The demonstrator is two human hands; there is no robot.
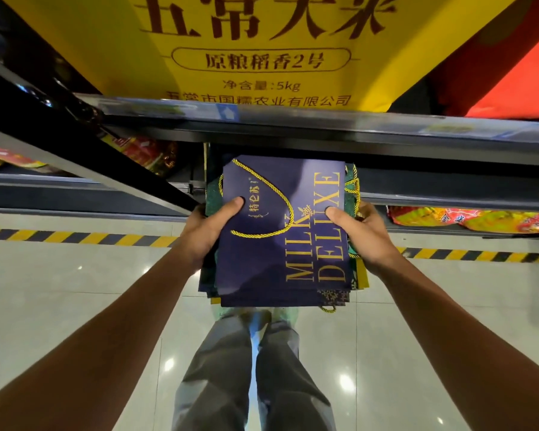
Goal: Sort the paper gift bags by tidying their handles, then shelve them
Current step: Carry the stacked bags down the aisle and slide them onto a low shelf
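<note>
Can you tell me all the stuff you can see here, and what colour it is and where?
stack of gift bags: several flat, top one navy with gold MILK DELUXE letters, green ones underneath, held at the shelf front
cord handle: one, gold, looped over the top bag
rice bag: one, yellow, upper shelf
red package: one, red, upper shelf at right
shelf edge: one, grey, across the middle
snack packets: several, red and yellow, lower shelf at right; more at left
hazard tape: one strip, yellow and black, on the floor
left hand: grips the stack's left edge
right hand: grips the right edge
</note>
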